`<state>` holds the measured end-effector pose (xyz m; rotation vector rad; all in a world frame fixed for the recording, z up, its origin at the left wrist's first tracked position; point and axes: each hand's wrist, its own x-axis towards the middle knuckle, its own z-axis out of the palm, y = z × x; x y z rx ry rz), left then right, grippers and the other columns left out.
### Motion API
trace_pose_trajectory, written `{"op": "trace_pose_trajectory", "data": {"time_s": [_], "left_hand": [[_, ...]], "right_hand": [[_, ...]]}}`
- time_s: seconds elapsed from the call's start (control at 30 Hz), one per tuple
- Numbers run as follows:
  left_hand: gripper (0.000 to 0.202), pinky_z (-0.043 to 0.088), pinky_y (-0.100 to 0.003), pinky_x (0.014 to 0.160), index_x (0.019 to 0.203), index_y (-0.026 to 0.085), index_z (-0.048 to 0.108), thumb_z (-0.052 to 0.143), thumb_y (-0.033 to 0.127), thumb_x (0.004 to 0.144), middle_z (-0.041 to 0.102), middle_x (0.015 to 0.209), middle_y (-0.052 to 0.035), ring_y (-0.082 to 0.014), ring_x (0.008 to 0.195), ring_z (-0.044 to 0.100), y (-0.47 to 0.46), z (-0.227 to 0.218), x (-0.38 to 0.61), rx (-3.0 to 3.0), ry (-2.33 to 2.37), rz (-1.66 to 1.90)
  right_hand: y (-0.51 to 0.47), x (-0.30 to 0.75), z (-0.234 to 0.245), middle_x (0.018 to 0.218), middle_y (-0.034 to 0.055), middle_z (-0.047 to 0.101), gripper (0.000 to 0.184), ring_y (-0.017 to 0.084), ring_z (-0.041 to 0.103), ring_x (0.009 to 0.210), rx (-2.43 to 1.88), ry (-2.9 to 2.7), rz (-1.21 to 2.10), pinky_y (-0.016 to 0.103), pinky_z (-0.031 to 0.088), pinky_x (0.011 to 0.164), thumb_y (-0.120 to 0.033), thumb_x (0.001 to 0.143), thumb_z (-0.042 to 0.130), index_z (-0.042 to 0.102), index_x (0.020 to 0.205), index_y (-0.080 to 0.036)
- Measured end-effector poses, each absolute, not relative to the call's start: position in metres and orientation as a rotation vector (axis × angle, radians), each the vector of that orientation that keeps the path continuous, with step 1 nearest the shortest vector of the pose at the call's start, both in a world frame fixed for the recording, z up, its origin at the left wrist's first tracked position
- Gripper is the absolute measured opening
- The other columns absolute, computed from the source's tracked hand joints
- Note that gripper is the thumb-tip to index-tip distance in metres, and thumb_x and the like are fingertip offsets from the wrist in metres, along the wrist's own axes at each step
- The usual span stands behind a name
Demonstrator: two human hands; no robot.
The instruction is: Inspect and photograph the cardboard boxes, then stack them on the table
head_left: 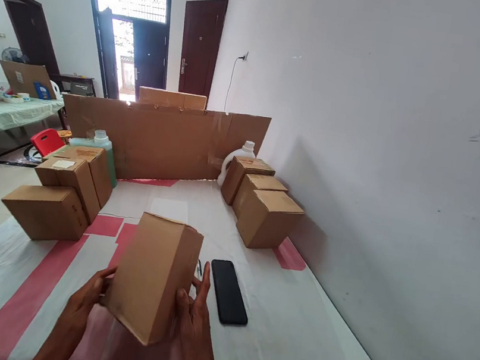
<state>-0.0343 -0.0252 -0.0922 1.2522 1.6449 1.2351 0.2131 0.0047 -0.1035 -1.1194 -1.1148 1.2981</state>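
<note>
I hold a plain brown cardboard box (153, 275) upright, tilted, just above the near part of the table (313, 323). My left hand (84, 301) grips its left side and my right hand (195, 312) grips its right side, fingers spread along the edge. A black phone (229, 291) lies flat on the cloth just right of my right hand. A pen (199, 269) shows partly behind the box.
Three closed boxes (268, 217) stand in a row by the right wall, three more (61, 195) at the left. A cardboard sheet (160, 138) stands across the table's far end with a white jug (236, 158) and a green bottle (105, 145). White wall on the right.
</note>
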Motion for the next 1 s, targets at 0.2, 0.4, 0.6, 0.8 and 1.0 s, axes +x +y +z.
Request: {"op": "trace_pose_trajectory", "data": {"time_s": [0.2,0.4,0.6,0.8,1.0], "left_hand": [[0.068,0.056,-0.053,0.1,0.13,0.036,0.07,0.039,0.079,0.088,0.076,0.117,-0.0032,-0.0346,0.108,0.069,-0.059,-0.077,-0.055,1.173,1.906,1.452],[0.074,0.035,-0.057,0.122,0.146,0.026,0.053,0.035,0.074,0.094,0.056,0.141,-0.0108,-0.0365,0.139,0.046,-0.039,-0.082,-0.024,1.352,1.969,1.566],[0.076,0.031,-0.063,0.123,0.153,0.021,0.039,0.033,0.072,0.097,0.046,0.149,-0.0154,-0.0402,0.147,0.038,-0.04,-0.098,0.006,1.49,2.003,1.526],[0.074,0.032,-0.062,0.123,0.161,0.024,0.027,0.051,0.056,0.098,0.036,0.158,-0.0151,-0.0394,0.151,0.033,-0.012,-0.057,0.086,1.921,1.46,1.464],[0.096,0.019,-0.057,0.131,0.166,0.028,-0.009,0.057,0.051,0.099,0.004,0.174,-0.0139,-0.0329,0.162,0.007,0.072,-0.066,0.206,2.104,0.763,1.044]], "right_hand": [[-0.004,0.203,-0.083,0.132,0.0177,0.068,0.085,0.031,0.073,0.105,-0.924,-1.202,1.696,0.047,0.061,0.083,-0.083,0.093,0.035,0.051,0.152,-0.023],[0.008,0.193,-0.088,0.089,0.0069,0.068,0.084,0.021,0.066,0.078,-0.851,-1.308,1.563,0.03,0.054,0.061,-0.083,0.093,0.036,0.056,0.147,-0.021],[0.01,0.185,-0.081,0.098,0.0058,0.072,0.064,0.026,0.067,0.094,-0.842,-1.415,1.3,0.039,0.055,0.085,-0.072,0.096,0.049,0.06,0.141,-0.028],[0.018,0.26,-0.073,0.086,0.0047,0.07,0.059,0.02,0.062,0.072,-0.992,-1.185,0.864,0.031,0.052,0.064,-0.073,0.098,0.041,0.065,0.117,-0.023],[0.048,0.404,-0.083,0.078,0.0053,0.072,0.07,0.021,0.066,0.063,-1.362,-0.904,0.485,0.032,0.053,0.058,-0.081,0.092,0.036,0.062,0.115,-0.02]]}}
